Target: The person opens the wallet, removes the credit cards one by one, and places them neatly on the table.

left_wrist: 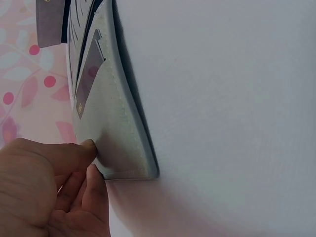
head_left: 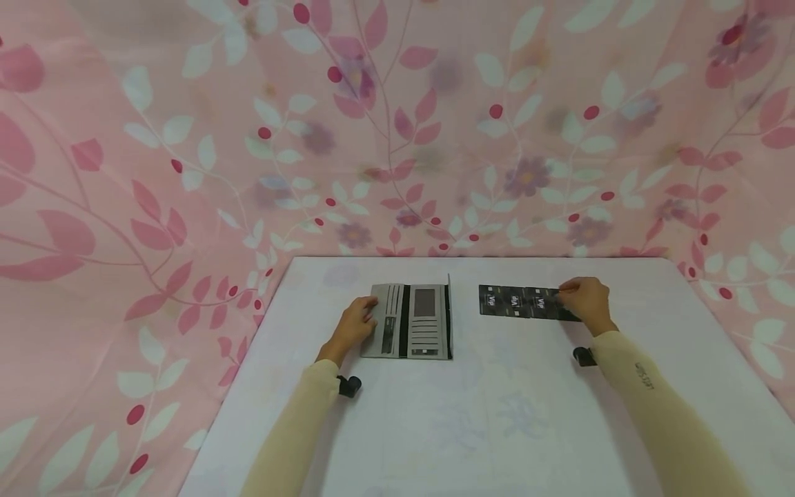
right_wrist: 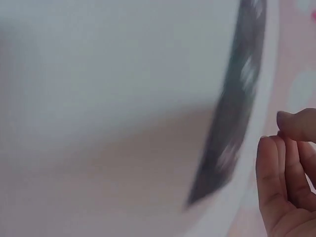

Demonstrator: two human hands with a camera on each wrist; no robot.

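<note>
A grey wallet (head_left: 373, 350) lies spread out on the white table, with card slots, a dark window pocket (head_left: 425, 304) and a narrow flap standing up along its right side. My left hand (head_left: 357, 323) pinches the wallet's left edge between thumb and fingers. In the left wrist view a dark card (left_wrist: 89, 81) shows in a slot of the wallet (left_wrist: 118, 143). Right of the wallet, several black VIP cards (head_left: 514, 301) lie in a row. My right hand (head_left: 586, 302) hovers over the row's right end, thumb near relaxed fingers (right_wrist: 269, 168), nothing visible between them.
Black wrist cameras sit under both cuffs, the left one (head_left: 350, 386) and the right one (head_left: 584, 357). Pink floral cloth (head_left: 397, 138) hangs behind and beside the white table (head_left: 472, 421).
</note>
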